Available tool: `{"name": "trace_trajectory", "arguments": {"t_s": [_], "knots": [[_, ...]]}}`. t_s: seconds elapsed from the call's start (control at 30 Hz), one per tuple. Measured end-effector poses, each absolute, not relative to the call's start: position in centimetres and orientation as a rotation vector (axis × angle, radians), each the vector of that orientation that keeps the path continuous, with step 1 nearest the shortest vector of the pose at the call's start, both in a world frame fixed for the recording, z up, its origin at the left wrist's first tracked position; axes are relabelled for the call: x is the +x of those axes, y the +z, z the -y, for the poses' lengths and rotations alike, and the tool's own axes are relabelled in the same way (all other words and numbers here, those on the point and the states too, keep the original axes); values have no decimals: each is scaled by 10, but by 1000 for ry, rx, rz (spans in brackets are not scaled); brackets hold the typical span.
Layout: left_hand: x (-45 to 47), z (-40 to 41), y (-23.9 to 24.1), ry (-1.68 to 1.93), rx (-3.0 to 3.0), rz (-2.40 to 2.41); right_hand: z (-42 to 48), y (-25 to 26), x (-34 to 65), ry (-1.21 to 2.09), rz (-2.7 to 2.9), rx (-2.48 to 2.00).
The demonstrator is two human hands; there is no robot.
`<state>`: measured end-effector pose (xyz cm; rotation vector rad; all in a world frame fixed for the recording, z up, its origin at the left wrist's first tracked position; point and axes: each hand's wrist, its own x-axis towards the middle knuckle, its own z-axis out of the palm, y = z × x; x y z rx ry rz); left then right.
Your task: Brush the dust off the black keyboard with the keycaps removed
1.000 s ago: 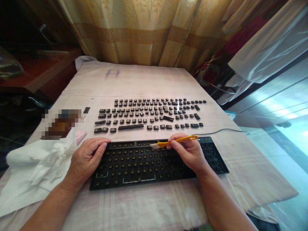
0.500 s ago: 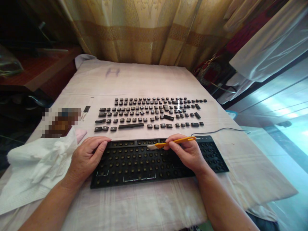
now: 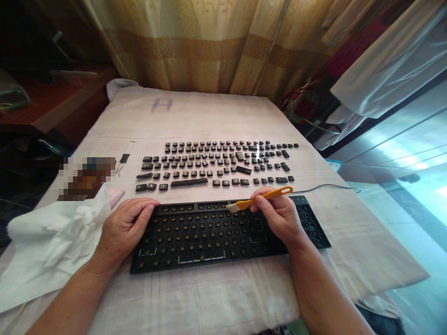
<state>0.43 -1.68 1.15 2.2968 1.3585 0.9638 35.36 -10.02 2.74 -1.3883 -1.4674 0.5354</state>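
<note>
A black keyboard with its keycaps off lies across the table in front of me. My left hand rests on its left end, fingers curled over the top left corner. My right hand pinches a small orange brush, its pale bristles touching the keyboard's top row right of the middle. The removed black keycaps lie in rows on the cloth just beyond the keyboard.
A crumpled white cloth lies left of the keyboard. A small black tool and a blurred-out item sit at the left. The keyboard's cable runs off the right edge. A curtain hangs behind the table.
My right hand has swept the brush along the top row, first a little left, then back to the right and slightly up. My left hand has stayed put.
</note>
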Motion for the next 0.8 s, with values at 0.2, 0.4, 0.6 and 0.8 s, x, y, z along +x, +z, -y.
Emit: {"name": "trace_trajectory", "arguments": {"t_s": [0.2, 0.4, 0.6, 0.8], "knots": [[3, 16, 10, 961, 2277, -1372, 99, 29, 352, 539, 1524, -1394], [2, 16, 10, 957, 2296, -1362, 98, 30, 350, 505, 1563, -1374], [4, 16, 11, 968, 2276, -1367, 97, 32, 348, 520, 1590, -1383], [4, 15, 12, 930, 2257, -1388, 97, 32, 349, 523, 1607, -1376]]}}
